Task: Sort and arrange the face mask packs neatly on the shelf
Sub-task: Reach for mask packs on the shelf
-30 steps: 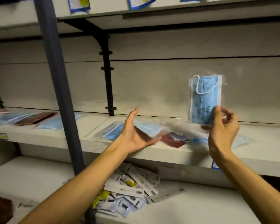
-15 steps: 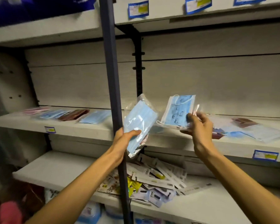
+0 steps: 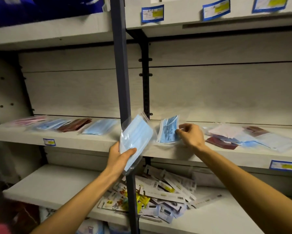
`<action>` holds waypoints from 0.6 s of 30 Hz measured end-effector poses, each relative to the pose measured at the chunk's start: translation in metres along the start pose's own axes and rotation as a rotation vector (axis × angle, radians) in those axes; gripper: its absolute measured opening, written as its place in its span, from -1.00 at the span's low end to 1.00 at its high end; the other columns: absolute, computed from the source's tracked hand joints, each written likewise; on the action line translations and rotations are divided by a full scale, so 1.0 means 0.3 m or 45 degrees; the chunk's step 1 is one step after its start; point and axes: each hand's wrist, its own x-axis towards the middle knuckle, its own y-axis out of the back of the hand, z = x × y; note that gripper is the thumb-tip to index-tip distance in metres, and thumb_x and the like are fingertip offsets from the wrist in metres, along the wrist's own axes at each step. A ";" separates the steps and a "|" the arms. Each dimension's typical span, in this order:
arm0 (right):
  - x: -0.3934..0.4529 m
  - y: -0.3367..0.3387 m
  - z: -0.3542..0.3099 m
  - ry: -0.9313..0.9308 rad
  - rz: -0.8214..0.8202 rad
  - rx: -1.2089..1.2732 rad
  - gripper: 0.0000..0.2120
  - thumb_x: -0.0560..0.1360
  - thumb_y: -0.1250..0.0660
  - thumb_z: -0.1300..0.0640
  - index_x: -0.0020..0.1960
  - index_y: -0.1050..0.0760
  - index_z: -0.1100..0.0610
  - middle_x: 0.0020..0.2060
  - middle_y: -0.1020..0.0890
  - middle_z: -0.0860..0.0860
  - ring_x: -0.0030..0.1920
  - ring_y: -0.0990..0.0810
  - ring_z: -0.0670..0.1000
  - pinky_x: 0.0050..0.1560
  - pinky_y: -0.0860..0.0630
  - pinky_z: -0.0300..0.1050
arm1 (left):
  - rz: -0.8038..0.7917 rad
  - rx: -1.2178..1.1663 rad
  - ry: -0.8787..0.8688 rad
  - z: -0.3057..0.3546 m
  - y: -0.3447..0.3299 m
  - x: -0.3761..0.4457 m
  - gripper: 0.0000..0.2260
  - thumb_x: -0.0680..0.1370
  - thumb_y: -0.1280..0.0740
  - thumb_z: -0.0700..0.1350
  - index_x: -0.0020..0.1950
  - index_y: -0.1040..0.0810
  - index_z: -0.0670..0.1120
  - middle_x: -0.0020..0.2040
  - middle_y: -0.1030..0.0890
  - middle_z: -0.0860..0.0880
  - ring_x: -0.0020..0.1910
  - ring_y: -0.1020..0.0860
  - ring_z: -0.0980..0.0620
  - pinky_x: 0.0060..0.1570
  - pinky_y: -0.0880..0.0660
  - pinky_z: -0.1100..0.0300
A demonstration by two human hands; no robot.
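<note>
Two clear-bagged blue mask packs [image 3: 136, 135], tilted

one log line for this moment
left hand: grips plain blue pack | right hand: pinches patterned blue pack over shelf

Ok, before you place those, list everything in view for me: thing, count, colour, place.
plain mask pack: 1, light blue, in the left hand, in front of the post
printed mask pack: 1, blue with a pattern, pinched by the right hand, just over the middle shelf
sorted row of packs: 4, pink, blue, dark red, light blue, middle shelf left of the post
unsorted pile of packs: count unclear, blue, white, dark red, middle shelf at right
carded packets: a heap, white and yellow, lower shelf
price labels: 5 seen, blue-edged, on shelf fronts
post: 1, dark grey, centre
left hand: 1, grips the plain pack
right hand: 1, pinches the printed pack
</note>
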 end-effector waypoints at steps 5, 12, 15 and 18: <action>0.053 -0.041 0.001 -0.095 -0.056 -0.069 -0.42 0.49 -0.47 0.05 0.44 -0.40 0.18 0.23 -0.63 0.16 0.19 -0.61 0.18 0.26 -0.53 0.18 | 0.267 -0.027 -0.111 -0.029 0.108 0.054 -0.72 0.51 -0.42 -0.33 -0.06 -0.55 0.07 -0.12 -0.62 0.11 -0.19 -0.62 0.13 -0.37 -0.57 0.30; -0.102 -0.182 -0.108 0.733 0.399 -0.108 -0.76 0.60 -0.28 0.15 0.24 -0.46 -0.05 0.09 -0.59 -0.03 0.07 -0.56 -0.02 0.02 -0.56 -0.04 | 0.359 -0.082 -0.089 -0.067 0.290 0.150 -0.60 0.31 -0.38 -0.10 0.14 -0.52 -0.04 -0.05 -0.62 0.07 -0.17 -0.60 0.20 -0.34 -0.48 0.45; -0.250 -0.339 -0.170 0.882 -0.036 -0.092 -0.88 0.61 -0.20 0.00 0.10 -0.47 -0.17 -0.24 -0.59 -0.16 -0.24 -0.60 -0.12 -0.28 -0.54 -0.26 | 0.314 -0.101 -0.050 -0.105 0.398 0.224 -0.70 0.36 -0.45 -0.20 0.07 -0.55 -0.05 -0.08 -0.64 0.05 -0.17 -0.59 0.12 -0.33 -0.50 0.43; -0.360 -0.563 -0.227 0.797 -0.331 -0.202 -0.80 0.53 -0.23 -0.12 0.07 -0.56 -0.11 -0.34 -0.61 -0.14 -0.30 -0.61 -0.14 -0.25 -0.55 -0.21 | 0.261 -0.163 0.082 -0.145 0.521 0.288 -0.79 0.50 -0.42 -0.33 0.00 -0.60 -0.02 -0.07 -0.68 -0.01 -0.11 -0.62 0.00 -0.19 -0.55 0.25</action>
